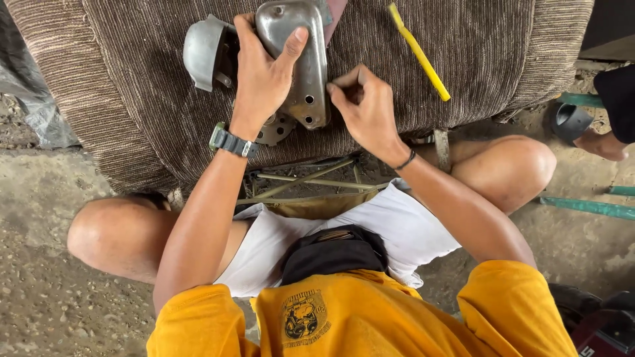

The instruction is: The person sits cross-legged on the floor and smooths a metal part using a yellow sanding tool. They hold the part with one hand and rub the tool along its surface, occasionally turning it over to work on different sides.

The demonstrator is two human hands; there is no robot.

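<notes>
My left hand [261, 73] grips a grey metal cover plate [299, 46] with holes along its edge, thumb across its face, pressing it onto the brown striped cushion [152, 99]. Behind the hand a rounded grey metal shell [200, 51] is joined to the plate. My right hand [364, 106] has its fingers pinched together at the plate's right edge near the lower corner; whatever it pinches is too small to see. A wristwatch [228, 140] sits on my left wrist, a dark band [405, 160] on my right.
A yellow plastic stick [420, 53] lies on the cushion to the right. A metal frame [311, 182] shows under the cushion between my knees. Another person's foot [602, 142] and a dark cup-like part [570, 122] are at the right, over green bars [585, 206].
</notes>
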